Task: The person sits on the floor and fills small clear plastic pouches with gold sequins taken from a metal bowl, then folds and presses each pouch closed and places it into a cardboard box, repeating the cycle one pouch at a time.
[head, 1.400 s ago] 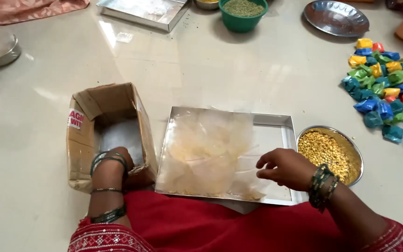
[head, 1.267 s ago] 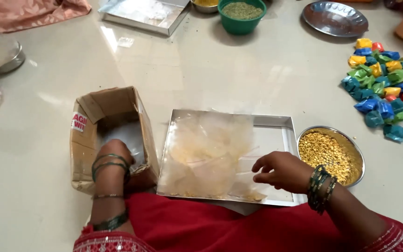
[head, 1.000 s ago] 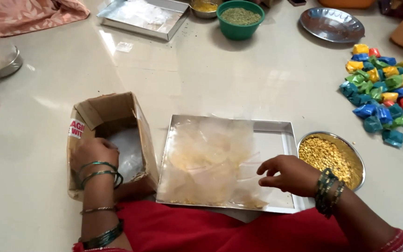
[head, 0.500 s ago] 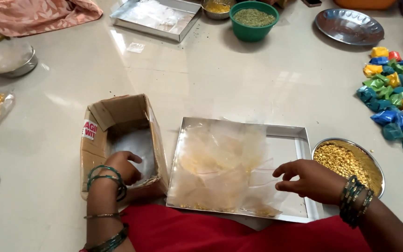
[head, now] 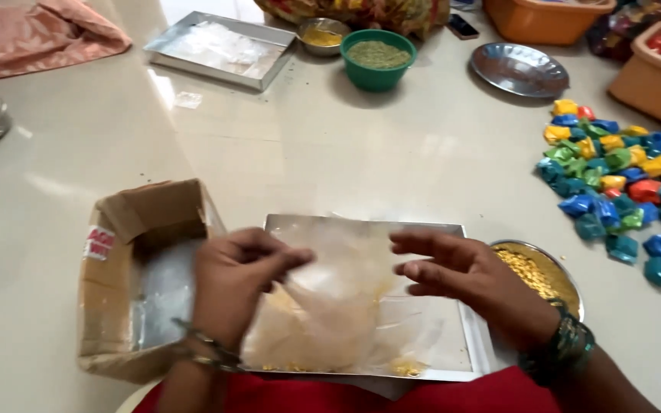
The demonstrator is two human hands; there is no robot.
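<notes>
My left hand [head: 235, 287] pinches the corner of a thin clear plastic sheet [head: 330, 321] lifted off a stack lying in a shallow steel tray [head: 472, 348]. Yellow crumbs cling to the plastic. My right hand [head: 468, 279] hovers over the tray's right half, fingers spread and pointing left, holding nothing. An open cardboard box [head: 143, 229] with a shiny liner inside stands just left of the tray. A small steel bowl of yellow grains [head: 541, 268] sits at the tray's right edge, partly behind my right wrist.
A pile of several coloured folded packets [head: 625, 187] lies at the right. Farther back stand a green bowl of greenish grain [head: 376, 57], a steel plate [head: 518, 69], a second steel tray [head: 219, 50], orange tubs [head: 548, 15] and pink cloth [head: 32, 38].
My left hand came out of the cardboard box and took hold of the plastic sheet over the tray. My right hand lifted off the tray's edge and opened. The view shifted closer.
</notes>
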